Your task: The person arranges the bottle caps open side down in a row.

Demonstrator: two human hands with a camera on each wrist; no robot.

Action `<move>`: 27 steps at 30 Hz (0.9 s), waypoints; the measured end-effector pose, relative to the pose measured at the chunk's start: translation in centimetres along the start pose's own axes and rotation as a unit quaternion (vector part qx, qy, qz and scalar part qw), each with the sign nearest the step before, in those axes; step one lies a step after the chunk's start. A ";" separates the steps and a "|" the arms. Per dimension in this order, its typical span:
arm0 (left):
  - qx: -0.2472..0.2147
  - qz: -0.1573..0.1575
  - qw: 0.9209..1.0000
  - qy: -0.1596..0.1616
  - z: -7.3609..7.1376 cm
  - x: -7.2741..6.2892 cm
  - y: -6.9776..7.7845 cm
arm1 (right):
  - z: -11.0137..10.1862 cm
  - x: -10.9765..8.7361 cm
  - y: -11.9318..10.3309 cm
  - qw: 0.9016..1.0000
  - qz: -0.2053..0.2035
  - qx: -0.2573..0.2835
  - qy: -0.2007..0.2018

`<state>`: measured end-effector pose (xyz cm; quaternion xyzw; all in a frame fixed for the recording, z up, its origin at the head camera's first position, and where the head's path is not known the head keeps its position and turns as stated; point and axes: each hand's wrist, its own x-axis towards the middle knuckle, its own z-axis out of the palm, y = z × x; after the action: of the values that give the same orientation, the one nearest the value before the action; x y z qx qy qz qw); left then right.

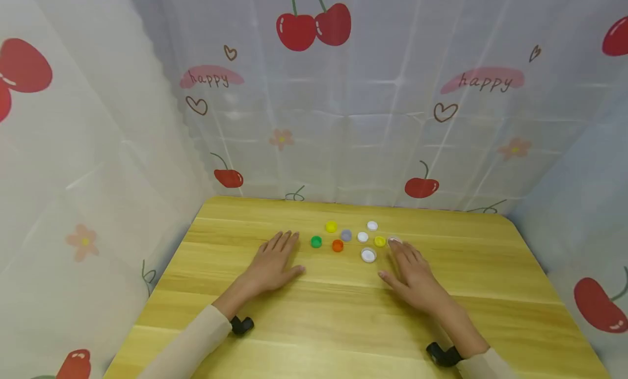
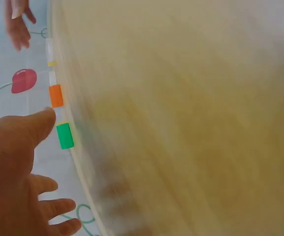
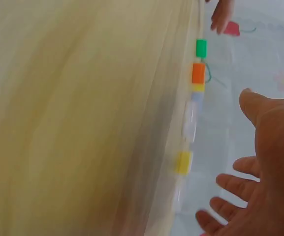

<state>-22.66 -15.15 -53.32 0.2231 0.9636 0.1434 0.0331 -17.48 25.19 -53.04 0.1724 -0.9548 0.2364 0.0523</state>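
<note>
A loose cluster of small round bottle caps lies on the table: green point(image 1: 316, 241), orange point(image 1: 338, 246), lavender point(image 1: 346, 235), yellow point(image 1: 331, 227), a second yellow cap point(image 1: 380, 241) and several white ones, among them a larger white cap point(image 1: 368, 255). To the left of the green cap, my left hand point(image 1: 275, 264) extends palm down with straight fingers and holds nothing. My right hand point(image 1: 414, 272) is spread at the cluster's right side, its fingertips overlapping a whitish clear cap point(image 1: 394, 241) in the head view. Both wrist views show thumb and fingers apart, with no object between them.
The wooden table point(image 1: 304, 324) is enclosed by a cherry-print curtain point(image 1: 343, 95) at the back and both sides. A black wrist camera point(image 1: 242, 325) sits under the left wrist, another black camera point(image 1: 443, 354) under the right.
</note>
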 end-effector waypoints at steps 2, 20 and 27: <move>-0.016 0.001 1.000 0.006 0.2 0.2 -0.3 | 0.7 0.3 -0.8 0.999 -0.025 0.023 0.009; -0.172 0.015 0.985 0.022 -0.5 6.3 -0.2 | 4.5 10.6 -5.5 0.994 -0.029 0.107 0.023; -0.163 0.000 0.987 0.009 -0.1 7.0 0.3 | 5.8 12.8 -7.3 0.994 -0.016 0.104 -0.006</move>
<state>-28.80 -11.84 -53.08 0.2130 0.9278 0.3002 0.0606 -27.01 12.52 -52.65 0.1937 -0.9223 0.3328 0.0324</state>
